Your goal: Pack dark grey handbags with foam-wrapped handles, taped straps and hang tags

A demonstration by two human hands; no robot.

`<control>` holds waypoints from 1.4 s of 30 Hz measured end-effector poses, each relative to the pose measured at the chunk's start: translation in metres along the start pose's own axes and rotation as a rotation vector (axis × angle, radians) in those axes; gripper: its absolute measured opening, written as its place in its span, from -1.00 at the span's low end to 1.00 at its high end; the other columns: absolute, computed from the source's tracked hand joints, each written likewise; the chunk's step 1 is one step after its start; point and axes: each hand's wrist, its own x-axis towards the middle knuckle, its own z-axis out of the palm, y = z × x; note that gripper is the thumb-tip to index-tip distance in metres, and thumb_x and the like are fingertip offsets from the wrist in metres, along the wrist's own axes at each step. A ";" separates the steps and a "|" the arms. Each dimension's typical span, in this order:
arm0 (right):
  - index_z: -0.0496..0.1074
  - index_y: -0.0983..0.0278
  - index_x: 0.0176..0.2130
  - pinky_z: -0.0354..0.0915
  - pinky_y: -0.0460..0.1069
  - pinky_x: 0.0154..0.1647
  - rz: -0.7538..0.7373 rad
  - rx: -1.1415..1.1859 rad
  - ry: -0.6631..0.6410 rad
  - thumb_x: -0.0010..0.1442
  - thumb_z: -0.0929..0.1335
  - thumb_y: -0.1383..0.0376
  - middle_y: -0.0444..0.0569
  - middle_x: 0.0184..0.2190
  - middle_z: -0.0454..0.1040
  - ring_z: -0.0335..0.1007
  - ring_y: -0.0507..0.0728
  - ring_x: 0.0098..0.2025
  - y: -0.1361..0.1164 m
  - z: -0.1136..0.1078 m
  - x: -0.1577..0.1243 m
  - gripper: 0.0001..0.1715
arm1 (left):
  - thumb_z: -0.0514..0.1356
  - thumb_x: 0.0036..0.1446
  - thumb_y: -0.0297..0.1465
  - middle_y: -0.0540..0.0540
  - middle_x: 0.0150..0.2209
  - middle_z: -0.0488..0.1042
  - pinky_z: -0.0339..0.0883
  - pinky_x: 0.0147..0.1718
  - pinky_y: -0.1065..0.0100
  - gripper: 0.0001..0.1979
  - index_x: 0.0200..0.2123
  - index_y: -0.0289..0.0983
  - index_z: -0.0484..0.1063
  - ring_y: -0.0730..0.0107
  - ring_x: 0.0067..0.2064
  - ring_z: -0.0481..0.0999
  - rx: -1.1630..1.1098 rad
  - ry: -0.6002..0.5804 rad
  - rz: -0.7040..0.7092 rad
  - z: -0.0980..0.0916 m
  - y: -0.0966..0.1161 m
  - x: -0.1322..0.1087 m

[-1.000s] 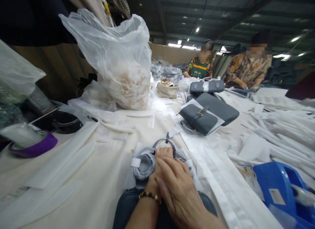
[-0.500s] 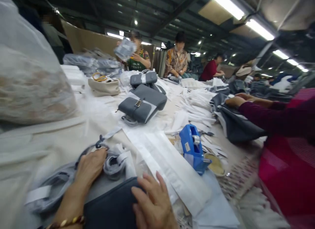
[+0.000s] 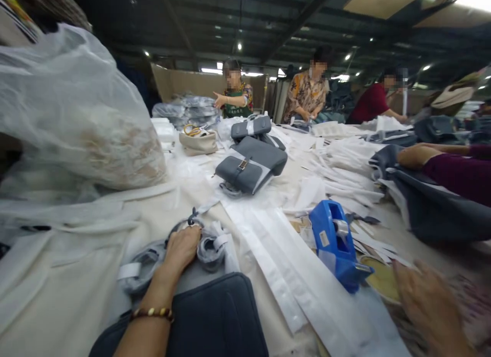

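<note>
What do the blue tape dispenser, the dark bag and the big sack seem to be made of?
The blue tape dispenser looks like hard glossy plastic: smooth moulded faces with highlights. The dark bag seems leather or imitation, matt and smooth, with a rounded edge; I cannot tell which. The big sack is thin translucent plastic film: crinkled, contents showing through.

left hand point(image 3: 182, 248) palm down, right hand point(image 3: 426, 302) spread open.
</note>
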 end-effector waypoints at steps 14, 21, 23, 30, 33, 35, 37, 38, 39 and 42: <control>0.20 0.19 -0.47 0.10 0.01 -0.35 0.354 0.708 -0.595 -0.03 0.33 0.09 -0.03 -0.53 0.37 0.33 0.21 -0.36 -0.275 0.064 0.069 -0.73 | -0.19 0.28 -0.49 -0.24 -0.20 0.51 0.21 -0.14 0.17 -0.65 -0.21 -0.33 0.40 0.13 -0.11 0.47 -0.135 0.080 0.006 0.012 -0.003 0.001; 0.16 0.20 -0.60 -0.03 -0.06 -0.56 0.540 0.898 -0.808 -0.28 0.36 0.25 -0.22 -0.70 0.16 0.15 0.04 -0.59 -0.291 0.090 0.101 -0.75 | -0.18 0.27 -0.53 -0.22 -0.18 0.49 0.18 -0.12 0.15 -0.66 -0.19 -0.33 0.39 0.12 -0.09 0.44 -0.185 0.101 0.009 0.018 -0.004 0.002; 0.23 0.24 -0.58 -0.07 -0.08 -0.61 0.560 0.994 -0.938 -0.32 0.32 0.29 -0.24 -0.72 0.15 0.08 -0.01 -0.65 -0.284 0.075 0.091 -0.83 | -0.18 0.27 -0.54 -0.23 -0.18 0.49 0.17 -0.12 0.14 -0.66 -0.18 -0.34 0.39 0.10 -0.10 0.44 -0.197 0.101 0.006 0.019 -0.005 0.003; 0.38 0.33 -0.55 0.00 -0.15 -0.65 0.618 1.274 -1.221 -0.29 0.42 0.29 -0.19 -0.65 0.29 0.15 -0.06 -0.63 -0.251 0.033 0.059 -0.80 | -0.19 0.25 -0.57 -0.25 -0.18 0.49 0.16 -0.12 0.12 -0.64 -0.19 -0.35 0.40 0.06 -0.08 0.44 -0.230 0.099 0.006 0.018 -0.004 0.002; 0.38 0.32 -0.50 0.21 -0.14 -0.52 0.774 1.403 -1.128 -0.15 0.45 0.19 -0.12 -0.58 0.39 0.30 -0.02 -0.56 -0.259 0.051 0.077 -0.73 | -0.19 0.25 -0.57 -0.25 -0.19 0.50 0.17 -0.13 0.12 -0.63 -0.19 -0.35 0.40 0.06 -0.10 0.46 -0.230 0.095 0.003 0.016 -0.004 0.002; 0.35 0.31 -0.50 0.28 -0.10 -0.47 0.823 1.404 -1.112 -0.03 0.40 0.18 -0.08 -0.60 0.39 0.34 0.02 -0.56 -0.271 0.070 0.094 -0.75 | -0.19 0.24 -0.57 -0.26 -0.19 0.50 0.18 -0.14 0.12 -0.63 -0.19 -0.35 0.41 0.06 -0.10 0.46 -0.228 0.094 0.000 0.016 -0.004 0.002; 0.30 0.29 -0.54 0.30 -0.07 -0.46 0.865 1.379 -1.078 0.03 0.37 0.21 -0.09 -0.64 0.36 0.33 0.03 -0.59 -0.285 0.088 0.109 -0.76 | -0.18 0.24 -0.57 -0.25 -0.18 0.51 0.18 -0.13 0.12 -0.63 -0.19 -0.34 0.41 0.06 -0.09 0.46 -0.229 0.096 -0.004 0.017 -0.004 0.003; 0.28 0.28 -0.56 0.30 -0.07 -0.46 0.879 1.360 -1.052 0.05 0.36 0.23 -0.10 -0.66 0.35 0.32 0.03 -0.60 -0.291 0.095 0.114 -0.75 | -0.18 0.25 -0.56 -0.24 -0.17 0.51 0.18 -0.12 0.12 -0.63 -0.18 -0.33 0.41 0.07 -0.08 0.46 -0.232 0.098 -0.007 0.017 -0.004 0.004; 0.26 0.27 -0.57 0.29 -0.08 -0.48 0.882 1.340 -1.025 0.05 0.36 0.26 -0.12 -0.67 0.34 0.30 0.02 -0.61 -0.296 0.100 0.118 -0.76 | -0.18 0.25 -0.56 -0.23 -0.17 0.51 0.19 -0.12 0.12 -0.63 -0.18 -0.33 0.41 0.07 -0.07 0.46 -0.235 0.099 -0.012 0.018 -0.004 0.004; 0.36 0.29 -0.49 0.22 -0.12 -0.54 0.808 1.301 -0.973 -0.04 0.37 0.35 -0.18 -0.68 0.35 0.27 -0.01 -0.62 -0.304 0.103 0.116 -0.93 | -0.18 0.25 -0.54 -0.21 -0.18 0.52 0.20 -0.11 0.11 -0.62 -0.20 -0.31 0.42 0.08 -0.08 0.47 -0.246 0.095 -0.027 0.017 -0.004 0.006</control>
